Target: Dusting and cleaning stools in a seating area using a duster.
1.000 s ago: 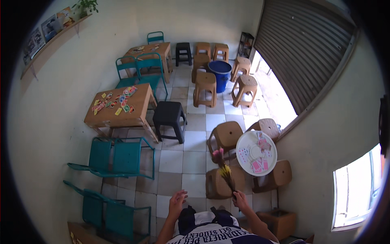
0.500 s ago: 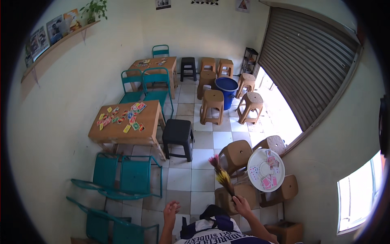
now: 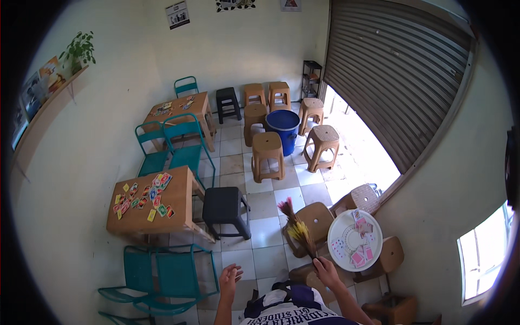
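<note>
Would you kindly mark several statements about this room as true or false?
1. The right hand holds a bundle with pink and yellow tufts. True.
2. The left hand grips a black stool. False: the left hand is empty.
3. Cards lie on the round white top. True.
4. The blue tub stands among teal chairs. False: the blue tub stands among brown stools.
5. The roller shutter is fully lowered. False: daylight shows beneath the roller shutter.
6. A potted plant stands on the wall shelf. True.

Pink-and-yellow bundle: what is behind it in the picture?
Behind the pink-and-yellow bundle, held in the right hand, a brown stool and floor tiles show. The bundle covers part of the stool, and the hand hides the gripped stems.
</note>
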A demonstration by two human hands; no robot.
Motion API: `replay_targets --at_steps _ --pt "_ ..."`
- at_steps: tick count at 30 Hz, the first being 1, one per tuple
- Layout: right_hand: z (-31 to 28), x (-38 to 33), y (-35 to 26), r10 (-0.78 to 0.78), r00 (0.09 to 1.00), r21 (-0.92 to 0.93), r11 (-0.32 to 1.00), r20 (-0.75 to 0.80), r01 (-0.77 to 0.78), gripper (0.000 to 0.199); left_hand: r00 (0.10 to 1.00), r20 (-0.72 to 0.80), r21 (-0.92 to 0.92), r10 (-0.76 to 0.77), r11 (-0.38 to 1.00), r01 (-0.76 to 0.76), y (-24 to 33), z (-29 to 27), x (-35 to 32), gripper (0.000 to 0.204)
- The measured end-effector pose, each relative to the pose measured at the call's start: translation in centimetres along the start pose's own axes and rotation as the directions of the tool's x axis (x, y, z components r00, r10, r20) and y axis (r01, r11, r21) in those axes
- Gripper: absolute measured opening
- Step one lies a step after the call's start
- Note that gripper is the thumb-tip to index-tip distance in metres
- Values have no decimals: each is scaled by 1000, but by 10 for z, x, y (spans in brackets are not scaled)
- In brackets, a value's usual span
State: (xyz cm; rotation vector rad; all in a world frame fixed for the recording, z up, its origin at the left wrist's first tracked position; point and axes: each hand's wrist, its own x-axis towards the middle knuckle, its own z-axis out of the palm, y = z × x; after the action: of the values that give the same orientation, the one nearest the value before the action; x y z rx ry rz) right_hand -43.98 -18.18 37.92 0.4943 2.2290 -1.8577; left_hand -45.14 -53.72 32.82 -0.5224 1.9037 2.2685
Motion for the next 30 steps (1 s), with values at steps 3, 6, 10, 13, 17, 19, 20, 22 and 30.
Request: replay_targets --at_steps 3,6,10,13,17,19,20,22,30 --pt "-18 46 -17 -112 993 -91 990 -32 109 32 1000 21 13 2 1000 -3 22 29 42 31" --pt "-33 84 -34 -118 990 -67 991 -74 113 33 999 35 37 28 999 -29 34 50 77 31" --pt "-48 112 -52 -36 997 51 998 -73 40 33 996 68 83 53 995 -59 55 71 119 30" --pt "-54 131 -67 -53 996 -6 999 -69 53 33 995 93 88 35 995 -43 65 81 152 29" --pt "-52 167 -69 -17 990 1 1000 -142 17 30 989 148 105 3 994 -19 72 100 214 28" --pt "-45 188 -69 -324 912 -211 938 -250 275 27 983 184 89 3 996 -20 80 114 252 28" --pt "-45 201 -55 -324 910 -216 938 -260 272 27 971 238 90 -1 996 -21 85 120 271 28" --pt "-51 234 -33 -173 957 -122 981 -232 147 25 945 327 78 -11 997 -15 93 131 312 31" --pt "-30 348 -129 -139 930 41 986 -340 162 22 911 413 47 26 998 -50 175 144 444 34"
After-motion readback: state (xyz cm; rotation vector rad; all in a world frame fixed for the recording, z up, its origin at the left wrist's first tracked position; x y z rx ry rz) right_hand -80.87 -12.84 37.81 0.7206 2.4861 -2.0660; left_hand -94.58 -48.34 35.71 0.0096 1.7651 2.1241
